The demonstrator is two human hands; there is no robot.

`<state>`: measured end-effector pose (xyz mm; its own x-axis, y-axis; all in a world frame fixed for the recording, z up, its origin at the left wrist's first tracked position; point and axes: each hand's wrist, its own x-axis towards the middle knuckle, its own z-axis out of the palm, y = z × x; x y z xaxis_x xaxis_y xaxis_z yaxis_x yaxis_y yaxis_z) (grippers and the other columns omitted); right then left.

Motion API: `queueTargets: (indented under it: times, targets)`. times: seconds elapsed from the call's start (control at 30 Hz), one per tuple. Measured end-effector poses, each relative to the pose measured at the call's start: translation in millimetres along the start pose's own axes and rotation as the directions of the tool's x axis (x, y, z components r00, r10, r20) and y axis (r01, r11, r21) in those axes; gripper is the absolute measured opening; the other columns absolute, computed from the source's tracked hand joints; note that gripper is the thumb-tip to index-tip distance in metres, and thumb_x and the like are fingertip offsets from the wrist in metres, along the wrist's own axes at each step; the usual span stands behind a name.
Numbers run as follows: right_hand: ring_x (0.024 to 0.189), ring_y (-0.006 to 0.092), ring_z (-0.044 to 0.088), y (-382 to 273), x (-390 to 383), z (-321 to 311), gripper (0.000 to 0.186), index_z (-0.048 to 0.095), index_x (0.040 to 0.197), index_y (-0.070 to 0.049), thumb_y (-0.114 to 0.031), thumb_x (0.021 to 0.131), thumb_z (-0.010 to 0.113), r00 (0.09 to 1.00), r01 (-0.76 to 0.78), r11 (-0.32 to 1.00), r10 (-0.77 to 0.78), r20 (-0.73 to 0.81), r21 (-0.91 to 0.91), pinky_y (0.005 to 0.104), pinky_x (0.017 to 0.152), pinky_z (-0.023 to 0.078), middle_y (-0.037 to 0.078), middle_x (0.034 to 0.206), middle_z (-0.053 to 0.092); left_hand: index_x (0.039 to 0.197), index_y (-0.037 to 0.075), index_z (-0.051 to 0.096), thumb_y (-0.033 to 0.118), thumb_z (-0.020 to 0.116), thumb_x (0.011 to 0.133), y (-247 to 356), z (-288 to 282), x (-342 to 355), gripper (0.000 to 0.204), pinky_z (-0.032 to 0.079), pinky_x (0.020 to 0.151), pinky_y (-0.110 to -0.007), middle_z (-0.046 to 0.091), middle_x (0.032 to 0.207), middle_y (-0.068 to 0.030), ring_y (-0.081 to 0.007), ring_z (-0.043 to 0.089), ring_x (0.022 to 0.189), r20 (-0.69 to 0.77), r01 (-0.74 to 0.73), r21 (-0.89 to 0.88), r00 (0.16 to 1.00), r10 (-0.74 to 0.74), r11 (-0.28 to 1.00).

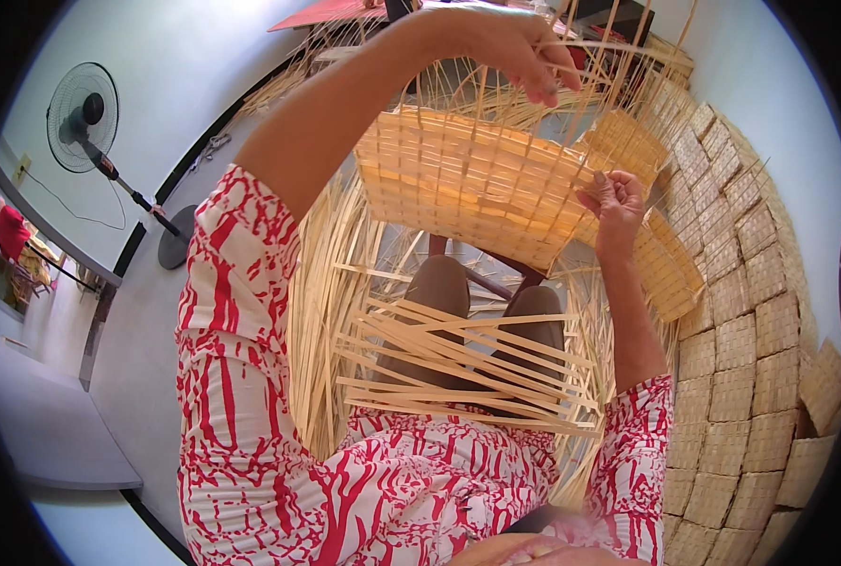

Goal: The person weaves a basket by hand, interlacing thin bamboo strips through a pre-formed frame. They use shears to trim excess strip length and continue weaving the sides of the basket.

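Note:
A pale, partly woven bamboo basket (pixel 468 179) sits tilted beyond my knees, long unwoven strips rising from its far rim. My left hand (pixel 515 47) arches over that rim, its fingers bent down among the uprights. A thin bamboo strip (pixel 619 47) runs from those fingers toward the right; the exact grip is partly hidden. At the basket's right corner, my right hand (pixel 619 208) is closed in a pinch on the woven edge. Loose flat bamboo strips (pixel 468 354) lie across my lap, and a longer bundle (pixel 321 321) hangs to the left.
Many woven square pieces (pixel 737 377) are stacked along the right wall. Two woven panels, one of them a yellowish piece (pixel 666 264), lie just right of the basket. A standing fan (pixel 85 118) is at the far left. More strips (pixel 279 90) litter the floor behind the basket.

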<state>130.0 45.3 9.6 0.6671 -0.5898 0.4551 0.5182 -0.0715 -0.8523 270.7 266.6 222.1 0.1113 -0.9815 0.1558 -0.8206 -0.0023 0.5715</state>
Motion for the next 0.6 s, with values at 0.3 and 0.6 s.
queueTargets:
  times: [0.3, 0.6]
  targets:
    - [0.067, 0.0039, 0.057, 6, -9, 3, 0.012, 0.057, 0.091, -0.007, -0.011, 0.093, 0.068, 0.998, -0.001, 1.000, 0.001, -0.066, 0.011, 0.0247, 0.059, 0.059, -0.002, 0.079, 0.057, 0.126, 0.008, 0.063, 0.014, 0.065, 0.086, 3, 13, 16, 0.041, 0.056, 0.079, -0.030, 0.069, 0.110, -0.0096, -0.0127, 0.070, 0.079, -0.019, -0.032, 0.037, 0.999, 0.033, 0.999]
    - [0.064, 0.0035, 0.055, -11, 9, -1, 0.013, 0.057, 0.098, -0.008, -0.017, 0.096, 0.066, 0.993, -0.090, 0.955, 0.108, 0.051, -0.283, 0.0203, 0.051, 0.054, -0.002, 0.080, 0.057, 0.107, 0.005, 0.068, 0.010, 0.050, 0.097, 23, 42, -8, 0.021, 0.049, 0.062, -0.026, 0.065, 0.091, -0.0030, -0.0085, 0.057, 0.063, -0.127, -0.172, 0.046, 0.976, 0.177, 0.984]
